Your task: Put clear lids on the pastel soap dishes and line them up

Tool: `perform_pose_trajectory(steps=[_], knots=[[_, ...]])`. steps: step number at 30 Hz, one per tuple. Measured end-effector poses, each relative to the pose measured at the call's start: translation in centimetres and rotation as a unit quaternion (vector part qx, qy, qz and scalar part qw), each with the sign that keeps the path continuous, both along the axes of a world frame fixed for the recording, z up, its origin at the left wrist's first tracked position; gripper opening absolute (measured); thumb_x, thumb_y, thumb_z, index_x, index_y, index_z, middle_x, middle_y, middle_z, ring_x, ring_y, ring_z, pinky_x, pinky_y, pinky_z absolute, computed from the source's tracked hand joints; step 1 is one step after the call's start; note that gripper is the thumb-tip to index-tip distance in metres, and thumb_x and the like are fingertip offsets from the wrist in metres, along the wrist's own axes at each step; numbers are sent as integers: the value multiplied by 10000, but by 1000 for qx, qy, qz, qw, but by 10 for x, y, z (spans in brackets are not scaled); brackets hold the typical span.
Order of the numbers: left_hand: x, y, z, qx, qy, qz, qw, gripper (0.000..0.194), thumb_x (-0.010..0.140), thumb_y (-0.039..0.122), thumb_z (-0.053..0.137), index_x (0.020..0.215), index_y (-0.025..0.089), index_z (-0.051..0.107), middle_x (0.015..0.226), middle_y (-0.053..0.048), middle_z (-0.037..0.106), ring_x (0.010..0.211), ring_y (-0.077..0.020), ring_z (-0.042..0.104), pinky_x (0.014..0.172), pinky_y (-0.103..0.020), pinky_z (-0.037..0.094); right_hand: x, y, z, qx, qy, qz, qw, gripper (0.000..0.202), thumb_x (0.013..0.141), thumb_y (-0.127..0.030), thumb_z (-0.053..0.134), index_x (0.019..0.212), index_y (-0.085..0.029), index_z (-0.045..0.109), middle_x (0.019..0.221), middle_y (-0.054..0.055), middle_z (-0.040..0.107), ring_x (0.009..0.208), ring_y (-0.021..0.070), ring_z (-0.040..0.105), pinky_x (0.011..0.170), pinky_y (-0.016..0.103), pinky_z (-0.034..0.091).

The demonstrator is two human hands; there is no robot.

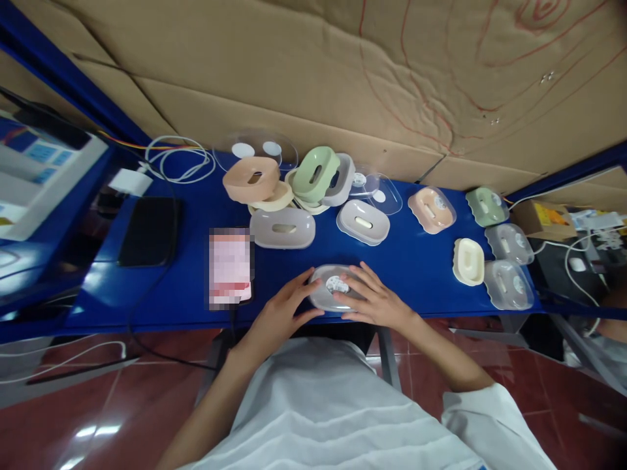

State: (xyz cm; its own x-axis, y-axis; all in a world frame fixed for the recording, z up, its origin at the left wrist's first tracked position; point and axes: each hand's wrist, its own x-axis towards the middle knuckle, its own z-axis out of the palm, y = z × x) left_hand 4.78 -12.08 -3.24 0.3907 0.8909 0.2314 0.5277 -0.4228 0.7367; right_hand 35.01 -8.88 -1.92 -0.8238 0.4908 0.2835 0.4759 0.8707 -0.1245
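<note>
A grey soap dish under a clear lid (318, 299) with a round white label lies near the table's front edge, between my hands. My left hand (289, 300) grips its left end, fingers at the far side and thumb at the near side. Across the right end and top of the lid spread the fingers of my right hand (379, 301), holding it from that side. Just beyond is a grey soap dish base (376, 234) with a cream insert. A grey-pink tray (304, 238) with a slot sits further left.
Stacked peach (240, 189), green (308, 189) and cream trays stand at the back, beside clear lids (389, 202). Several soap dishes, including a lidded peach one (426, 219) and a cream one (460, 271), sit right. Left are a blurred-out phone (230, 267), black device (148, 235) and white cable (210, 171).
</note>
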Motion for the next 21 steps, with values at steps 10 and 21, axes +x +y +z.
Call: perform_pose_trajectory(steps=[10,21], knots=[[0,2,2,18,17,-11,1000,559,1061,457,639,1585,309,511,1662,-114,546,1462,-272,618,1194,-441,556,0,-2,-3,-25,26,-4,999,653,976,-444,802,1577,-338,571,1685,88,501,1659,347,300,1330,664,330],[3,-1,3,-27,12,37,999,602,1089,445,595,1650,349,399,1700,-86,498,1496,-269,583,1162,-421,584,118,64,72,137,174,-316,923,706,971,-519,778,1589,-282,535,1650,157,500,1555,354,467,1254,649,403]])
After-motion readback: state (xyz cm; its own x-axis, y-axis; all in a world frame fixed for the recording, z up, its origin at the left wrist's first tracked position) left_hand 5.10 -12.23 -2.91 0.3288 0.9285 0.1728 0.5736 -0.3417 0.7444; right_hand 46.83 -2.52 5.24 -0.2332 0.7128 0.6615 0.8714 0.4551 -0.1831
